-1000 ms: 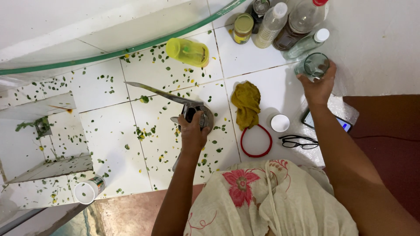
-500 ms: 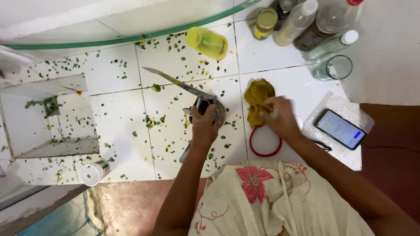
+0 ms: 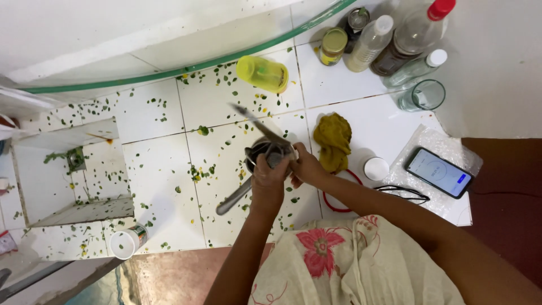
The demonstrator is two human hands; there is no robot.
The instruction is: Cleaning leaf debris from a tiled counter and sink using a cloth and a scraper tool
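Left hand [image 3: 270, 176] gripping metal tool [image 3: 265, 153], right hand [image 3: 305, 166] touching it, tiled counter [image 3: 164, 169]

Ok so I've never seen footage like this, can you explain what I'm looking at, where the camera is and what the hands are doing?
The camera sits on a person's head and looks straight down, so you see their own two arms reaching out over a white tiled counter strewn with bits of green leaf. There is no machine here, only bare hands. The left hand and the right hand meet at a small dark metal tool with a long blade and a handle; both grip it. Beside it lie a yellow-green cloth, a red ring, a white cap, glasses and a phone. Further back stand bottles, a glass and a yellow cup on its side. A sink is on the left.
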